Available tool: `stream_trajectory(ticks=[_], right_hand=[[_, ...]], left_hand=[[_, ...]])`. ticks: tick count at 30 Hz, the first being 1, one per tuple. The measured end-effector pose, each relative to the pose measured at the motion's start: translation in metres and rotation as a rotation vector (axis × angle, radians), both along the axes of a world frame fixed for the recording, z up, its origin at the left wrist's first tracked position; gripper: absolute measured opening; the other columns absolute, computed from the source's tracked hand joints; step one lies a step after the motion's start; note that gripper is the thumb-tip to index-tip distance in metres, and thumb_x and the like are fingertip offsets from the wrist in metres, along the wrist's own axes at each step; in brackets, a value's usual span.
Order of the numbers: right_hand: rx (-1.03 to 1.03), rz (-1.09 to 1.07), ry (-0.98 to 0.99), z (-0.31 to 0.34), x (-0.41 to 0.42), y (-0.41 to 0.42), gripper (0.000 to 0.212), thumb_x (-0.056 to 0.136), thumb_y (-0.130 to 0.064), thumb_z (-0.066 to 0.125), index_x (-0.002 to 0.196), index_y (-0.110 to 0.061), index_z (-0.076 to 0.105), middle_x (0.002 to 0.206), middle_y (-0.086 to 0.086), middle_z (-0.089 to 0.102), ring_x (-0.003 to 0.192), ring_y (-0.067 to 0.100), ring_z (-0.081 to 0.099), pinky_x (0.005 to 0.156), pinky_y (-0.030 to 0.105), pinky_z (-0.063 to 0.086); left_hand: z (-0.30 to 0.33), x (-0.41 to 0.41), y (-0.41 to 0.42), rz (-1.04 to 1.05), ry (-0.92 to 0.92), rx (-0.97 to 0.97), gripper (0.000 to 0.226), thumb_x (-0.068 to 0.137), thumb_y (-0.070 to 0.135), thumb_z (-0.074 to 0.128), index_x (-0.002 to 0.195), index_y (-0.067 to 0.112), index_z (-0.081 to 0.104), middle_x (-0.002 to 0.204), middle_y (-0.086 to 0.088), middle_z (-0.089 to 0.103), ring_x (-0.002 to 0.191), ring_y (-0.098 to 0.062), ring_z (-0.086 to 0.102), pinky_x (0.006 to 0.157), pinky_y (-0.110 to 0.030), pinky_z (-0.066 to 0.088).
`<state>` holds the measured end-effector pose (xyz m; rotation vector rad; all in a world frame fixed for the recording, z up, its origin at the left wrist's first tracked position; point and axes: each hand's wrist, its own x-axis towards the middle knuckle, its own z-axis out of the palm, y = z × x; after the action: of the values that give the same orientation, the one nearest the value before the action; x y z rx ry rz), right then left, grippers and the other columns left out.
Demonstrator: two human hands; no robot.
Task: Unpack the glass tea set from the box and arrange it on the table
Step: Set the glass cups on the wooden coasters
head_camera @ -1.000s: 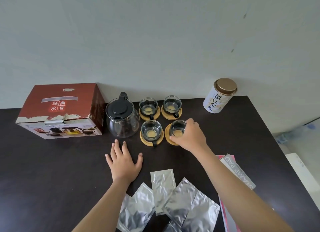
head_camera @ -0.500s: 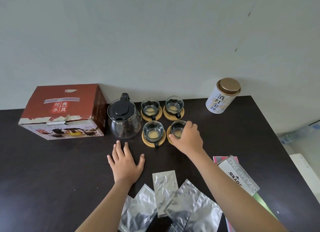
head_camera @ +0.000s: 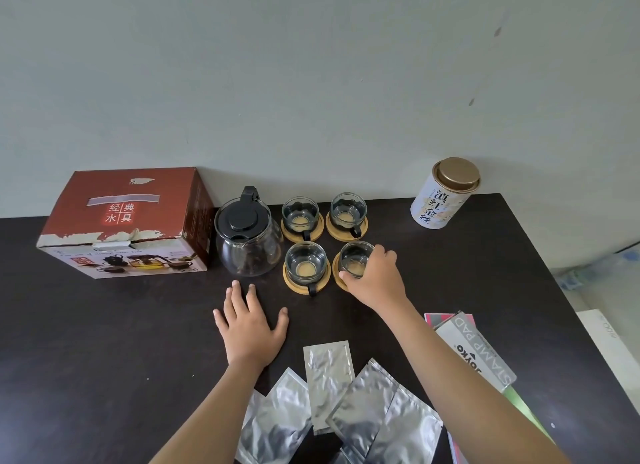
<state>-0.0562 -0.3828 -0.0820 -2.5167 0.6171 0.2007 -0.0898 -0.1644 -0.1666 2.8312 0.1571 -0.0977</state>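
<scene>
Risk entry: right hand (head_camera: 375, 278), fingers curled round the glass cup (head_camera: 356, 261) on its coaster (head_camera: 341, 283) mid-counter, may tip it; left hand (head_camera: 251, 325) flat, fingers spread.

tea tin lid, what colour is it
Gold, a matte metallic shade, on the lid of the white tea tin; the head view shows it clearly.

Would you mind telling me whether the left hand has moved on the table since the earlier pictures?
No. The left hand lies flat in the same spot, just in front of the glass teapot, fingers spread as before.
</scene>
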Motion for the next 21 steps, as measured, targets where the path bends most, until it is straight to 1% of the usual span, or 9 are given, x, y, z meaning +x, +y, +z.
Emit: stream_trajectory(ticks=[9,13,16,19,21], right_hand=[[0.002,-0.021,-0.021,-0.001,0.0,0.004,0.077,0.077,-0.045,0.075,0.132,-0.009,0.035,0.127,0.012,0.043,0.107,0.027,0.058,0.074,0.029,0.05],[0.021,-0.013,-0.022,-0.004,-0.003,0.003,0.079,0.078,-0.045,0.074,0.134,-0.009,0.032,0.128,0.011,0.041,0.108,0.027,0.057,0.074,0.03,0.049],[0.031,0.014,-0.009,-0.005,-0.002,0.0,0.087,0.079,-0.046,0.073,0.141,-0.008,0.025,0.133,0.013,0.039,0.111,0.028,0.056,0.076,0.031,0.049],[0.051,0.025,0.021,-0.004,-0.005,-0.003,0.101,0.08,-0.047,0.071,0.149,-0.007,0.011,0.141,0.015,0.033,0.117,0.03,0.053,0.079,0.033,0.049],[0.058,0.021,0.037,-0.002,-0.008,-0.004,0.105,0.081,-0.047,0.07,0.151,-0.006,0.005,0.144,0.017,0.031,0.118,0.03,0.053,0.081,0.033,0.048]], left_hand=[[0.002,0.0,0.0,-0.003,0.011,0.007,0.079,0.085,0.061,0.045,0.144,0.01,0.031,0.156,-0.014,0.016,0.144,-0.031,0.009,0.113,-0.056,0.011],[0.001,0.0,0.0,-0.001,0.0,0.019,0.079,0.085,0.062,0.043,0.144,0.01,0.031,0.156,-0.015,0.016,0.144,-0.031,0.01,0.113,-0.057,0.012],[0.004,0.001,-0.003,0.001,0.052,0.064,0.084,0.085,0.067,0.027,0.148,0.011,0.022,0.157,-0.016,0.009,0.145,-0.031,0.005,0.113,-0.056,0.008],[0.011,0.006,-0.003,-0.02,0.195,0.137,0.084,0.088,0.069,0.019,0.15,0.013,0.006,0.158,-0.015,-0.006,0.145,-0.03,-0.007,0.114,-0.053,0.005],[0.019,0.009,-0.005,-0.027,0.284,0.169,0.086,0.088,0.07,0.015,0.15,0.013,-0.002,0.157,-0.014,-0.012,0.145,-0.029,-0.011,0.115,-0.051,0.003]])
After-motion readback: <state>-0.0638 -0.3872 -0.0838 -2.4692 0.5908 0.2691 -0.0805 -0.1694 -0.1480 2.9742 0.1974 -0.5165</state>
